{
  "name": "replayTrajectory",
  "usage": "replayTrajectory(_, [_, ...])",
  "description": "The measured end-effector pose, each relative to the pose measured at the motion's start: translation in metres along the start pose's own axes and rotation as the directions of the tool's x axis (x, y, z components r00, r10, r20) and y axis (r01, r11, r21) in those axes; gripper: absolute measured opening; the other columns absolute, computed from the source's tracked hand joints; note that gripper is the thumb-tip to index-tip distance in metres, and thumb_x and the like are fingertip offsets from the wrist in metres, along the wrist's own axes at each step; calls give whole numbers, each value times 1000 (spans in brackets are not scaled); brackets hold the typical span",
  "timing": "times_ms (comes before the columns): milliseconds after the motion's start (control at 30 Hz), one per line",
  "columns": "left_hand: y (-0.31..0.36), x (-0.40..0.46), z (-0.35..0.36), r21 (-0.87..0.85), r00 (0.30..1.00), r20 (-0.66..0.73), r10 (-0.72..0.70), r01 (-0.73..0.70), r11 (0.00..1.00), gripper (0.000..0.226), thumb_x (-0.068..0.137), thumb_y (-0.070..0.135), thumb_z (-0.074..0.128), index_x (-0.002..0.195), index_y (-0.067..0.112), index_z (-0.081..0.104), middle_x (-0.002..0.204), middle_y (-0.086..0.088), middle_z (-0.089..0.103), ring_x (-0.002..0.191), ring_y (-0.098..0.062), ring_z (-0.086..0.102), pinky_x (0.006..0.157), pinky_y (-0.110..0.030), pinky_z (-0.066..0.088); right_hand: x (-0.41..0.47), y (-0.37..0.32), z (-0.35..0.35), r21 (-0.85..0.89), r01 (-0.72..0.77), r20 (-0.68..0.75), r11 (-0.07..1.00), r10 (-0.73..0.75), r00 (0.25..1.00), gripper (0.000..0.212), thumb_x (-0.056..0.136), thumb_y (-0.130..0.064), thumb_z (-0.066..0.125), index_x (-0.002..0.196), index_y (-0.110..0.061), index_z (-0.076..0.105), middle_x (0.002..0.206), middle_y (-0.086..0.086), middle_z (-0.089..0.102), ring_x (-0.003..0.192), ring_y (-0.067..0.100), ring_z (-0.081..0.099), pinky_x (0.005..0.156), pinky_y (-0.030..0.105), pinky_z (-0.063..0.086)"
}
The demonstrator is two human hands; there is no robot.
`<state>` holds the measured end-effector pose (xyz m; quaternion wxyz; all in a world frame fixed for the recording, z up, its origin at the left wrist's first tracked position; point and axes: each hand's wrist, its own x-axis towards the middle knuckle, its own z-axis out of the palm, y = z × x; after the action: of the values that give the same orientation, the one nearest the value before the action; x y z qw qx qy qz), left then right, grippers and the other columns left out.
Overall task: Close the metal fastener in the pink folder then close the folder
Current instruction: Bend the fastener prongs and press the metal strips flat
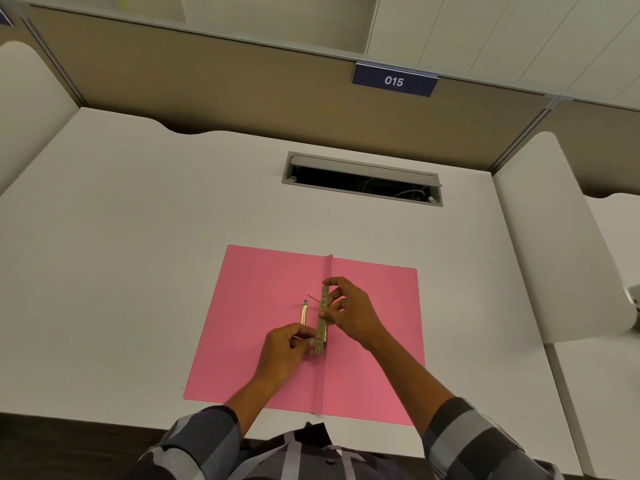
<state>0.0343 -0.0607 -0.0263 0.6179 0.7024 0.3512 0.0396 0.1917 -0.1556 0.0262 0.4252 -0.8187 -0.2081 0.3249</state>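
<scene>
The pink folder (374,344) lies open and flat on the white desk, its spine fold running toward me down the middle. A brass metal fastener bar (323,318) lies along the spine. My right hand (349,311) pinches the bar's far end with thumb and fingers. My left hand (287,353) grips the bar's near end. A brass prong (304,313) sticks out flat on the left flap beside the bar, and a thin dark one angles near the bar's top.
The white desk (138,237) has a grey cable slot (363,178) with its lid open behind the folder. Curved white dividers stand at left and right (554,237). A beige partition with a "015" label (394,79) closes the back.
</scene>
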Motion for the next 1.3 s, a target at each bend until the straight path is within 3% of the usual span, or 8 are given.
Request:
replayTrajectory(100, [2, 5, -4, -26, 999, -39, -3, 1, 1000, 19, 92, 0, 74, 107, 9, 79, 94, -8, 80, 77, -23, 79, 77, -36, 66, 0, 2, 5, -3, -3, -19, 1000, 3, 1000, 59, 78, 13, 78, 126, -17, 62, 96, 20, 64, 79, 38, 72, 70, 47, 66])
replayTrajectory(233, [17, 18, -5, -166, 993, -81, -84, 70, 984, 30, 96, 1, 69, 125, 10, 70, 101, -12, 79, 77, -25, 80, 58, -24, 62, 0, 2, 9, -10, -4, -33, 1000, 3, 999, 59, 82, 17, 73, 130, -16, 64, 102, 18, 65, 76, 33, 72, 71, 44, 66])
replayTrajectory(400, [34, 33, -3, -223, 986, -109, -126, 100, 970, 36, 100, -4, 60, 132, 13, 64, 111, -9, 77, 87, -30, 79, 64, -23, 64, -1, 0, 11, -54, 24, -58, 998, -27, 998, 57, 84, 18, 68, 132, -13, 64, 106, 14, 64, 79, 38, 71, 73, 50, 65])
replayTrajectory(533, [41, 41, -3, -230, 988, -92, -124, 100, 968, 38, 96, -11, 57, 119, 16, 72, 110, -8, 78, 88, -26, 80, 71, -28, 65, -2, -2, 12, -73, 60, -61, 996, -64, 996, 56, 84, 13, 72, 131, -15, 65, 108, 13, 65, 83, 37, 70, 73, 47, 65])
replayTrajectory(733, [38, 43, 0, -215, 989, -57, -134, 119, 969, 36, 95, -9, 59, 110, 17, 78, 103, 0, 82, 85, -13, 81, 85, -40, 65, -3, -2, 11, -85, 74, -60, 994, -79, 995, 54, 84, 7, 76, 130, -20, 67, 110, 5, 65, 75, 23, 69, 66, 29, 65])
replayTrajectory(1000, [40, 38, 0, -235, 992, -41, -122, 109, 966, 45, 93, -13, 57, 96, 26, 78, 99, -1, 82, 83, -12, 80, 78, -29, 65, -5, -1, 10, -94, 87, -70, 992, -93, 993, 59, 83, 12, 73, 131, -22, 67, 109, 7, 64, 76, 31, 69, 67, 40, 66])
replayTrajectory(1233, [41, 38, 0, -233, 992, -24, -124, 115, 966, 45, 92, -14, 58, 93, 27, 78, 98, -2, 81, 86, -14, 79, 77, -25, 63, -4, -3, 10, -121, 99, -82, 988, -110, 991, 60, 82, 11, 75, 134, -19, 66, 107, 7, 64, 67, 12, 63, 61, 21, 62])
replayTrajectory(1300, [40, 40, 0, -236, 992, -17, -123, 115, 965, 43, 91, -14, 58, 95, 24, 78, 99, -4, 81, 91, -19, 78, 75, -24, 61, -4, -4, 10, -132, 101, -83, 986, -113, 990, 60, 82, 10, 76, 134, -18, 66, 107, 7, 64, 67, 14, 64, 61, 24, 63])
